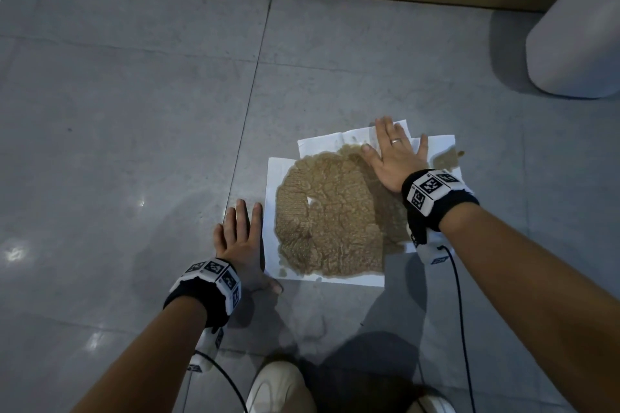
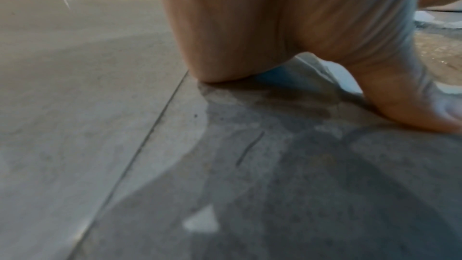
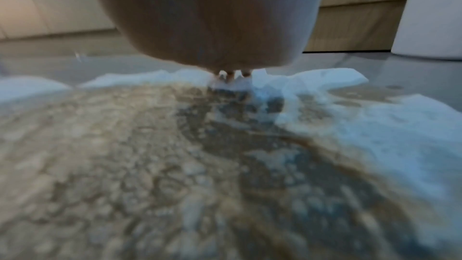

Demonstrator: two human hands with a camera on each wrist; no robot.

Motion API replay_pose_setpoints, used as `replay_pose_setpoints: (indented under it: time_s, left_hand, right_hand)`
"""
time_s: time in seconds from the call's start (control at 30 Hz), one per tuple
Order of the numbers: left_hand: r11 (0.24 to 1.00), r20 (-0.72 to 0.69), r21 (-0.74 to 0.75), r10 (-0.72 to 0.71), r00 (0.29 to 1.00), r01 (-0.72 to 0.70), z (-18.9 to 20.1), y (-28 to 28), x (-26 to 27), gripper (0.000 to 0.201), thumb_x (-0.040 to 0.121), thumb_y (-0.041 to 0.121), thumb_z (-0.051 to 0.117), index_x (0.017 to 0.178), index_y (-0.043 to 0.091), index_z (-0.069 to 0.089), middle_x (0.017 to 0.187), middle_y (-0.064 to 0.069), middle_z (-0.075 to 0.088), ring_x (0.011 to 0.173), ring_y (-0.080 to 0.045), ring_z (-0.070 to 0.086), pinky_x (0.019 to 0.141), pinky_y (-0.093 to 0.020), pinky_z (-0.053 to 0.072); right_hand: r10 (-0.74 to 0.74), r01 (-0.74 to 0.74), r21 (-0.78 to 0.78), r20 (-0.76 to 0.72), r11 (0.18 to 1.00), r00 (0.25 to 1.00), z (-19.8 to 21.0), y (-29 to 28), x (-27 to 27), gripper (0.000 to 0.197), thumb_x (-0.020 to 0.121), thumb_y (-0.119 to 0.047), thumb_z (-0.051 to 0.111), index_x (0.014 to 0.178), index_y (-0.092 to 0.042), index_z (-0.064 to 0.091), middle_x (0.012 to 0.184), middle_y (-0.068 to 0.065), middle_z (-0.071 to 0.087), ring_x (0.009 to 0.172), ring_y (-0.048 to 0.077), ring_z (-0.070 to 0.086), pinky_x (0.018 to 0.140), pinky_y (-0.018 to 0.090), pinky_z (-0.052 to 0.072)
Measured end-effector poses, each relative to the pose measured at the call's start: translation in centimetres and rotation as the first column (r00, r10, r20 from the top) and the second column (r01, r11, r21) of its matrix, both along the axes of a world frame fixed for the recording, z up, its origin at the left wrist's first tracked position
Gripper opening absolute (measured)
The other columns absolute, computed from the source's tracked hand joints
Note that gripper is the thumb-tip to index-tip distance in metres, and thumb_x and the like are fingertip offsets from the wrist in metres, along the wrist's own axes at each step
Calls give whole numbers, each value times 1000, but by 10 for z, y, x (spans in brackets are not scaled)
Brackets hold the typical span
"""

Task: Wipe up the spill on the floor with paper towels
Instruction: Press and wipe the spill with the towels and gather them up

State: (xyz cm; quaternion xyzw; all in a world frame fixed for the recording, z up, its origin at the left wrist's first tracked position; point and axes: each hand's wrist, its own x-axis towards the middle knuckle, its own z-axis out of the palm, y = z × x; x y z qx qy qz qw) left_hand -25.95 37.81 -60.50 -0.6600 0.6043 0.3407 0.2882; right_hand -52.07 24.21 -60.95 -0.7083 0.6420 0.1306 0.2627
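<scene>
Overhead, white paper towels (image 1: 330, 211) lay on the grey floor (image 1: 117, 94), mostly soaked brown by the spill (image 1: 446, 157). The right hand (image 1: 396, 154) pressed flat on their far edge, fingers straight; the left hand (image 1: 241, 241) lay flat just beside them. At the left wrist, its palm (image 2: 275, 27) touched tile. At the right wrist, towels (image 3: 375, 135) looked wrinkled, wet.

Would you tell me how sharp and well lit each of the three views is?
Head view: dim but sharp, with glare spots on the floor at left. Left wrist view: the left hand fills the top, soft and close. Right wrist view: heavily blurred; the soaked paper towels are smeared and the right hand is unfocused.
</scene>
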Motion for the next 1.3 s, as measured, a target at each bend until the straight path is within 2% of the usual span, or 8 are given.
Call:
replay_pose_setpoints:
  time_s: [0.1, 0.3, 0.47, 0.6, 0.77, 0.97, 1.17, 1.3]
  left_hand:
    - [1000, -9, 11, -3, 1000, 3, 1, 0, 0, 150, 47, 70, 75, 104, 24, -56, 125, -6, -55, 130, -32, -38, 109, -51, -14]
    - [1000, -6, 6, 10, 1000, -10, 2, 1, -1, 152, 45, 69, 76, 107, 24, -55, 123, -6, -55, 131, -32, -38, 110, -51, -13]
    - [1000, -11, 21, 8, 1000, -7, 4, -2, -1, 151, 47, 68, 76, 107, 23, -55, 119, -7, -57, 127, -30, -41, 109, -50, -14]
    - [1000, -12, 27, 4, 1000, -4, 3, -1, 0, 153, 45, 69, 76, 104, 25, -58, 118, -7, -58, 119, -26, -46, 109, -50, -15]
    - [1000, 14, 24, 14, 1000, -14, 4, -1, -2, 152, 46, 69, 76, 106, 24, -56, 120, -5, -57, 128, -29, -40, 110, -50, -13]
    - [1000, 12, 22, 16, 1000, -16, 5, -2, -3, 152, 45, 70, 76, 105, 24, -56, 119, -6, -57, 129, -30, -39, 110, -49, -13]
    - [1000, 3, 21, 14, 1000, -14, 5, -1, -1, 152, 45, 70, 76, 107, 24, -56, 121, -6, -56, 129, -31, -39, 110, -49, -13]
    - [1000, -16, 25, 14, 1000, -14, 6, -2, -1, 153, 45, 69, 76, 109, 24, -55, 120, -6, -57, 127, -29, -41, 110, -49, -14]
  right_hand:
    - [31, -32, -31, -49, 999, 998, -1, 3, 1, 67, 94, -55, 8, 145, -20, -17, 154, -2, -23, 142, 17, -18, 109, 53, -15]
    - [44, -39, 93, -46, 995, 998, -6, 4, -1, 68, 94, -57, 10, 145, -22, -17, 153, -2, -25, 141, 17, -20, 112, 54, -11]
    - [58, -63, -61, -84, 996, 995, 3, 22, -5, 73, 91, -57, 7, 144, -14, -19, 151, 5, -29, 140, 19, -24, 110, 49, -14]
    - [111, -111, 9, -100, 994, 989, -5, 47, -2, 79, 88, -62, 7, 146, -12, -13, 153, 6, -23, 142, 19, -18, 112, 48, -11]
    - [125, -117, 138, -56, 984, 991, 0, 40, -5, 77, 91, -61, 12, 146, -15, -15, 153, 4, -26, 142, 17, -18, 114, 45, -7]
    - [31, -29, 42, -54, 999, 998, 8, 32, -2, 76, 92, -60, 12, 145, -15, -17, 152, 1, -27, 141, 16, -19, 113, 46, -12]
    - [67, -56, 147, -71, 988, 995, -4, 33, -6, 78, 92, -61, 14, 144, -14, -19, 151, 3, -30, 141, 18, -21, 113, 48, -8]
    - [-59, 62, 75, -37, 995, 998, 4, 26, -10, 75, 93, -59, 10, 144, -12, -19, 151, 6, -29, 141, 18, -22, 113, 46, -12]
